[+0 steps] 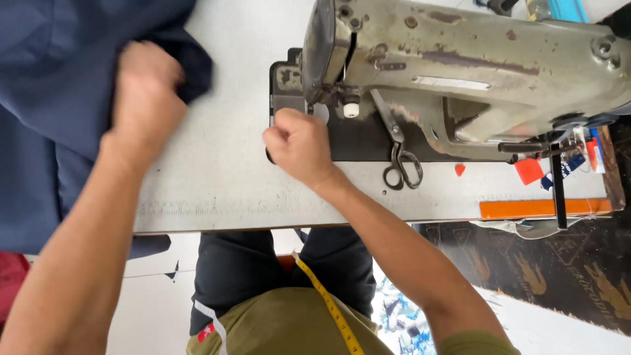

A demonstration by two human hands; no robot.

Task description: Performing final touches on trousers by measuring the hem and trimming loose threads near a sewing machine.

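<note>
Fabric positioning appears in hand. The left hand [146,92] is clenched on the dark blue woven cloth [49,98], bunched beneath that grip. The right hand [299,143], fisted, contents indiscernible, rests beside the worn grey-green metal sewing machine [473,66]. Judged next: cloth must travel rightward toward that fist.

Sewing machine [460,72] stands on the surface [223,164], toward its right and far side. Scissors [402,167] lie on the surface just in front of the machine. Cloth [59,98] lies over the surface's left end and hangs off its edge. Left hand [146,92] rests on the cloth. Right hand [299,144] sits at the machine's left end, beside the needle area. Tape measure [328,309] hangs below the near edge, over the person's lap.
</note>
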